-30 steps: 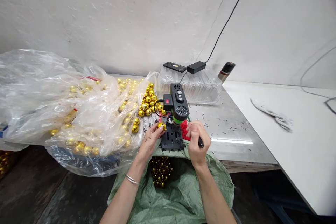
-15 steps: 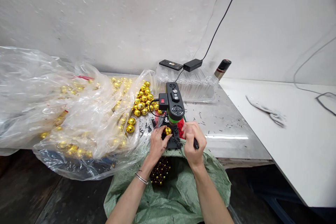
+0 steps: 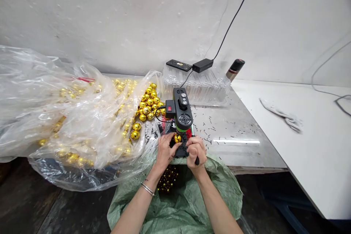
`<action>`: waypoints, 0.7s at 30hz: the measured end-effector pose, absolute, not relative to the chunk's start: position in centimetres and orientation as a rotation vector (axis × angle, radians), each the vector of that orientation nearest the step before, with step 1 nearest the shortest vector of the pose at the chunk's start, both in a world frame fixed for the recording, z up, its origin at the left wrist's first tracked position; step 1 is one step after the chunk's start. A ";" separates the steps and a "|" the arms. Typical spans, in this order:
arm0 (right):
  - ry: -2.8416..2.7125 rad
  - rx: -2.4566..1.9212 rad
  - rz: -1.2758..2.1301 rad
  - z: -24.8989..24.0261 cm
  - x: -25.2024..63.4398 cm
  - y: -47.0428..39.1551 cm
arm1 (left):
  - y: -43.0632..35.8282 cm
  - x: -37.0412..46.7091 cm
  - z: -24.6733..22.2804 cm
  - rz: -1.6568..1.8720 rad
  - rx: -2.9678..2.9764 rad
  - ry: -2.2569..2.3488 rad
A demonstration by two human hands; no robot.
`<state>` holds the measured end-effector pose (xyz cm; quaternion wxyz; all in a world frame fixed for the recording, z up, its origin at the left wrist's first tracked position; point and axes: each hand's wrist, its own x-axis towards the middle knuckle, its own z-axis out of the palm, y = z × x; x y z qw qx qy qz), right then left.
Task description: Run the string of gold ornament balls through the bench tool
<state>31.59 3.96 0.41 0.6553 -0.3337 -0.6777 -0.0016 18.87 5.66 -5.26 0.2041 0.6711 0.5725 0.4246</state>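
Note:
My left hand (image 3: 165, 150) is closed on a shiny gold ball (image 3: 177, 138), pinching it between thumb and fingers. The ball sits directly below the head of a small black bench-top machine (image 3: 183, 111) with round vents and a green band. My right hand (image 3: 196, 152) is wrapped round a black lever handle (image 3: 196, 161) at the machine's right side; its lower end pokes out below the fist. Part of the machine's base lies hidden behind my hands. Small red pieces (image 3: 188, 133) show between the machine and my right hand.
Loose gold balls (image 3: 149, 102) and a large clear plastic bag (image 3: 90, 117) of them lie left. A green sack (image 3: 227, 186) gapes below my hands, with dark gold-dotted contents. Behind stand clear plastic trays (image 3: 203, 86) bearing a power adapter (image 3: 203, 65). Black bits litter the metal tabletop (image 3: 233, 128).
My right hand has swung left, closer to the machine, together with the lever handle. My left hand keeps the gold ball under the machine head. The view has shifted slightly.

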 end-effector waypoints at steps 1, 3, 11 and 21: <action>-1.513 -0.754 -0.025 -0.1 31.5 4.2 | 5.6 18.9 -5.3 1.180 1.871 1.598; -1.475 -0.765 -0.043 -1.0 31.4 4.5 | 5.6 18.9 -5.3 1.172 1.872 1.597; -1.583 -0.725 -0.081 -0.7 31.5 4.6 | 5.8 18.8 -5.2 1.199 1.884 1.567; -1.469 -0.914 0.226 7.8 31.4 3.3 | 1.8 17.7 -5.9 1.323 1.985 1.523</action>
